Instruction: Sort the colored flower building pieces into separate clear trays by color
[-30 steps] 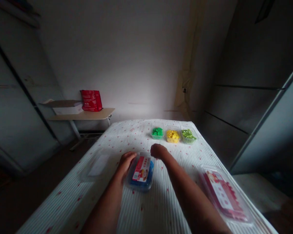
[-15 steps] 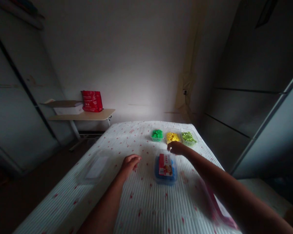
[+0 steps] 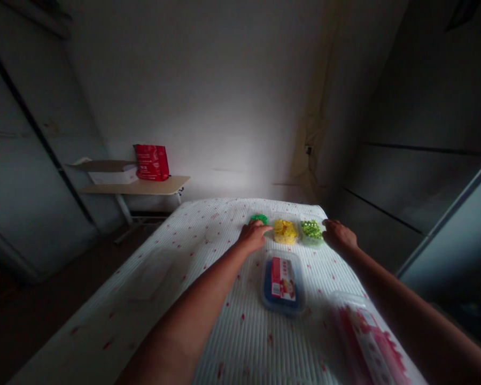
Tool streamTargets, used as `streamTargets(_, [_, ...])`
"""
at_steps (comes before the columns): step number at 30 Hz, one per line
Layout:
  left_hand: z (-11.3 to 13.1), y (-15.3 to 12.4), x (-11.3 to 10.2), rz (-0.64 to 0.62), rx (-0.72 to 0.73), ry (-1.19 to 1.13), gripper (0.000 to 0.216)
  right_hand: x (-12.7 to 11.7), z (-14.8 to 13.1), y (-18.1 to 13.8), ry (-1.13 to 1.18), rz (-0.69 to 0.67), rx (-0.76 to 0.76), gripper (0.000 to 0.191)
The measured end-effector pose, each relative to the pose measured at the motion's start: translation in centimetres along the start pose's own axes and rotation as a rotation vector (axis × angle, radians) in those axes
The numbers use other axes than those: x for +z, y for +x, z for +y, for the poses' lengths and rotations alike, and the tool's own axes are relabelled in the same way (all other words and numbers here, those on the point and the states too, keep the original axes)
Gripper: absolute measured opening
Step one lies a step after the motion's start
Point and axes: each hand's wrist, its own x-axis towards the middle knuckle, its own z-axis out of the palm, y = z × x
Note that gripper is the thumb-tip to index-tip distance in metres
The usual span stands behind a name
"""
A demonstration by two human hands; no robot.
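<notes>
My left hand (image 3: 254,235) is at the near side of the tub of green pieces (image 3: 258,218), partly hiding it. A finger stretches right toward the tub of yellow pieces (image 3: 285,232); the hand is open and holds nothing visible. At the row's right end, my right hand (image 3: 340,234) is beside the rim of the tub of light green pieces (image 3: 312,230), fingers bent but loosely apart; I cannot tell if they touch it. Nearer me lies a lidded clear container with blue contents (image 3: 282,283) and a red-and-white label.
A clear container with pink contents (image 3: 371,342) lies under my right forearm. A faint clear lid or tray (image 3: 152,275) is at the left on the striped cloth (image 3: 240,342). Beyond, a side table (image 3: 160,186) bears a red bag (image 3: 152,162) and a white box (image 3: 114,175).
My left hand has reached forward and right to the green tub. My right hand has moved right, from the yellow tub to the light green tub's outer side. The view has shifted slightly.
</notes>
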Motion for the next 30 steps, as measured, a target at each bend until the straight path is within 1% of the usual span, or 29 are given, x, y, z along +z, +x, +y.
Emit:
streamTargets(2, [0.2, 1.3, 0.9, -0.059, -0.016, 0.053, 0.041, 1.1, 1.4, 1.2, 0.054, -0.007, 0.082, 0.044])
streamTargets(4, [0.2, 2.3, 2.0, -0.086, -0.029, 0.067, 0.039, 2.5, 2.3, 2.3, 0.244, -0.101, 0.141, 0.051])
streamTargets(6, [0.1, 3.1, 3.1, -0.087, -0.034, 0.062, 0.036, 3.9, 2.5, 3.1, 0.475, -0.205, 0.195, 0.057])
streamTargets(8, [0.0, 3.6, 4.1, -0.080, -0.034, 0.051, 0.032, 4.8, 2.3, 3.6, 0.615, -0.260, 0.234, 0.057])
streamTargets(11, [-0.5, 3.9, 5.0, -0.064, -0.021, 0.030, 0.027, 5.3, 1.5, 3.9, 0.655, -0.275, 0.225, 0.048])
streamTargets(14, [-1.4, 3.4, 5.3, -0.040, -0.007, 0.009, 0.025, 5.3, 0.7, 3.8, 0.677, -0.289, 0.201, 0.043])
streamTargets(17, [-2.7, 2.2, 5.0, -0.011, -0.013, -0.008, 0.025, 5.4, -0.5, 3.8, 0.684, -0.298, 0.159, 0.041])
streamTargets(20, [-4.0, 0.5, 4.1, 0.020, -0.038, -0.021, 0.024, 5.6, -2.2, 3.7, 0.680, -0.310, 0.104, 0.038])
streamTargets(26, [-6.6, -3.6, 1.4, 0.064, -0.120, -0.024, 0.021, 5.8, -7.3, 3.9, 0.636, -0.347, -0.003, 0.037])
streamTargets(30, [-8.8, -6.2, -0.3, 0.061, -0.150, 0.036, 0.023, 6.0, -11.1, 3.6, 0.607, -0.377, -0.089, 0.038])
